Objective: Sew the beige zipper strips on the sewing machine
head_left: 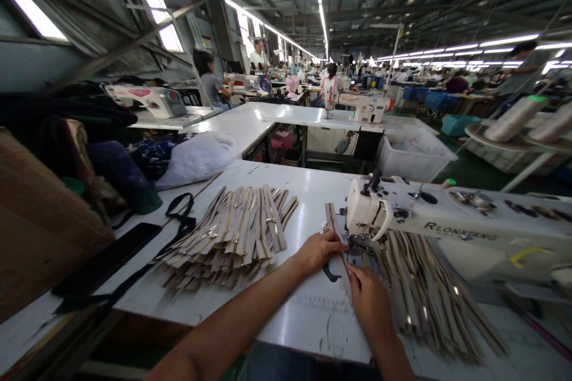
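One zipper (pixel 330 218) at our sewing machine (pixel 415 214)
Our left hand (pixel 318 253) and right hand (pixel 370 296), nearly closed, pinch it. We seem partway, with a left zipper pile (pixel 236 232) and a right zipper pile (pixel 426 292); which is done, we can't tell.

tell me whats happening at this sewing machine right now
A person has their left hand and right hand on a beige zipper strip, beside the needle end of a white sewing machine. A heap of similar strips lies on the table to the left; another bunch lies to the right, partly hidden by the machine.
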The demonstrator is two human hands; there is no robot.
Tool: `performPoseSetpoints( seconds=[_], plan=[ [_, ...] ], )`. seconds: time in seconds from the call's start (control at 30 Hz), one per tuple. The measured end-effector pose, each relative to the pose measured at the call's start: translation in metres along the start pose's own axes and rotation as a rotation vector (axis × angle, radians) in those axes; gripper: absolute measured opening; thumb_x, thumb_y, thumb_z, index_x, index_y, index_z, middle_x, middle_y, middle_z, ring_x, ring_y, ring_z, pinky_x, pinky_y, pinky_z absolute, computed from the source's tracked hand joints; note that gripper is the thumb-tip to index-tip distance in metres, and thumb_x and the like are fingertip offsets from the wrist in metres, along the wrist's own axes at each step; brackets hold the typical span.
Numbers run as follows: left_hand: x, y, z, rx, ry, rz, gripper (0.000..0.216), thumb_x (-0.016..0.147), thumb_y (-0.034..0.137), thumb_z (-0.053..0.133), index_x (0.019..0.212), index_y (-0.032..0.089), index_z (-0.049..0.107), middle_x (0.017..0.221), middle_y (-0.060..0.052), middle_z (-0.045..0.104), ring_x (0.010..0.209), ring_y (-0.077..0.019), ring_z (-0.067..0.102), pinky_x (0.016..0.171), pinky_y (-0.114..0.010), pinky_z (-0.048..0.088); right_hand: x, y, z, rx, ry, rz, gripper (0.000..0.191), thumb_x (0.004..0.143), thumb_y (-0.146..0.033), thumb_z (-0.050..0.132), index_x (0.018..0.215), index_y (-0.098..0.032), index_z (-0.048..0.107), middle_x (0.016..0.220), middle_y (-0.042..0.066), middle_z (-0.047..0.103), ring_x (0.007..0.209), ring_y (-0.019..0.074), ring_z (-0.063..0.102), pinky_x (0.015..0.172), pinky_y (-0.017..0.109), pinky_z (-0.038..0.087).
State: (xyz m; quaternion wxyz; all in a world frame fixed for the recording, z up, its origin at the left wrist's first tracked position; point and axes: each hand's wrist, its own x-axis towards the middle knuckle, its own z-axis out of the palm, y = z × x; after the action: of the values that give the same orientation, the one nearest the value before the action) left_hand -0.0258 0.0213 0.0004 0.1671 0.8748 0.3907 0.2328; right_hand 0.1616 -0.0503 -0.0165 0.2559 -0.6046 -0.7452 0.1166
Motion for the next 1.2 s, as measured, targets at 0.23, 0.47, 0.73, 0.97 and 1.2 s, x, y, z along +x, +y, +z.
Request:
performPoseSetpoints(
  seconds=[0.23, 0.47, 0.73, 0.97, 1.2],
  plan=[
    [0.001, 0.002, -0.003, 0.077, -0.018, 0.02, 0.029, 0.097, 0.025, 0.047, 0.12, 0.029, 0.064, 0.105, -0.005, 0.061, 0.101, -0.0206, 0.053, 0.091, -0.032, 0.044, -0.001, 0.003, -0.003, 0.039, -0.027, -0.008, 0.037, 0.093, -0.025, 0.037, 0.109, -0.018, 0.071, 0.099, 0.009, 0.073, 0.089, 0.0214, 0.068, 0.082, 0.033, 0.051],
    [0.002, 0.002, -0.003, 0.155, -0.044, 0.076, 0.028, 0.093, 0.02, 0.053, 0.114, 0.032, 0.067, 0.109, -0.005, 0.056, 0.105, -0.0226, 0.05, 0.093, -0.035, 0.038, 0.0, 0.004, -0.003, 0.097, -0.026, 0.0, 0.037, 0.093, -0.024, 0.037, 0.107, -0.015, 0.071, 0.102, 0.01, 0.072, 0.094, 0.0213, 0.067, 0.088, 0.033, 0.049],
    [0.001, 0.001, -0.005, 0.137, -0.034, 0.074, 0.026, 0.092, 0.016, 0.055, 0.112, 0.026, 0.066, 0.108, -0.005, 0.061, 0.104, -0.0215, 0.052, 0.093, -0.032, 0.038, -0.001, 0.008, -0.001, 0.136, -0.013, 0.021, 0.034, 0.093, -0.025, 0.04, 0.106, -0.016, 0.07, 0.103, 0.01, 0.073, 0.094, 0.0209, 0.068, 0.088, 0.033, 0.05],
    [0.0, 0.0, -0.003, 0.104, 0.014, 0.062, 0.019, 0.095, 0.023, 0.053, 0.105, 0.022, 0.069, 0.103, -0.004, 0.065, 0.1, -0.0197, 0.055, 0.091, -0.03, 0.042, -0.008, 0.003, -0.002, -0.051, -0.03, -0.034, 0.037, 0.094, -0.02, 0.036, 0.113, -0.016, 0.068, 0.098, 0.011, 0.071, 0.088, 0.0205, 0.068, 0.079, 0.03, 0.051],
    [0.011, -0.005, -0.001, 0.189, 0.018, 0.003, 0.022, 0.096, 0.028, 0.051, 0.106, 0.027, 0.071, 0.11, -0.003, 0.066, 0.102, -0.0208, 0.056, 0.09, -0.032, 0.044, 0.006, 0.006, -0.01, -0.193, -0.147, -0.101, 0.037, 0.092, -0.016, 0.041, 0.117, -0.02, 0.068, 0.097, 0.008, 0.072, 0.086, 0.0207, 0.069, 0.071, 0.029, 0.052]
  ],
)
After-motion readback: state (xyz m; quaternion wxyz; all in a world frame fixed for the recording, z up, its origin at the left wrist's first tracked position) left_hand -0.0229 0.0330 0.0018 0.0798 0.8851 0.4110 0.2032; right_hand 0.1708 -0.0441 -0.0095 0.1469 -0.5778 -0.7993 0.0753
